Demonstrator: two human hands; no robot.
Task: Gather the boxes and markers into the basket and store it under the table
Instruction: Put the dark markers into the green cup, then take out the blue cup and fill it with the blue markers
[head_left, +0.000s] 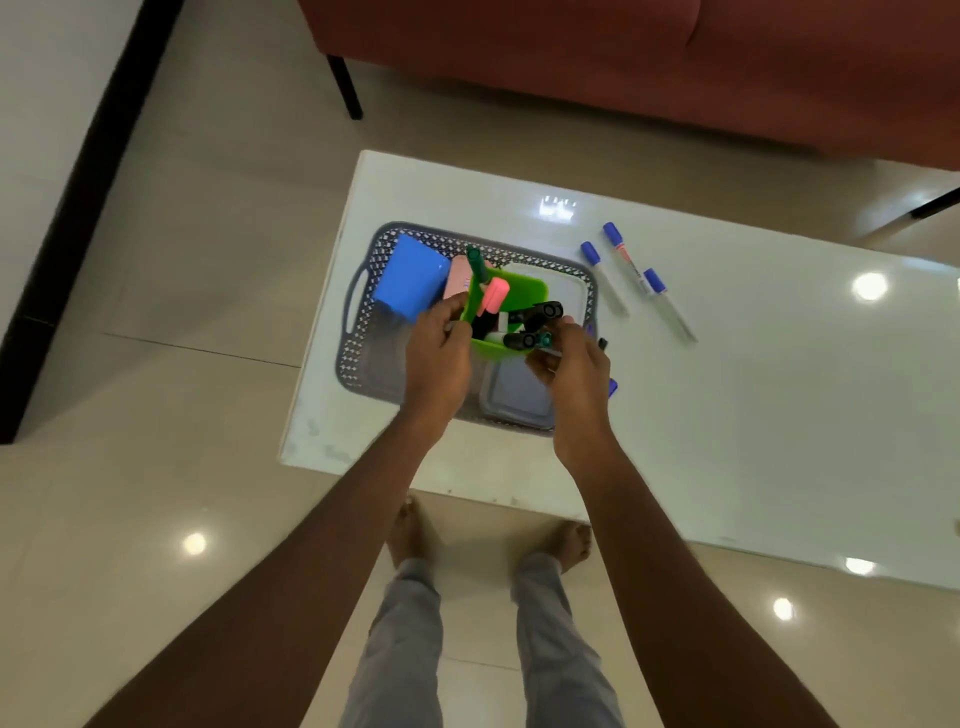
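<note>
Over the basket (363, 358) on the bench (727, 415), left hand (439, 358) grips the green box (524, 291), right hand (574, 369) curls round markers (612, 387) — 3 loose markers (628, 262) lie rightward, nearer the right hand, long axes slanting far-left to near-right.

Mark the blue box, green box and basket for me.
blue box (410, 278): head view, centre of its top face.
green box (527, 288): head view, inside of far wall.
basket (358, 364): head view, lattice of left side wall.
</note>
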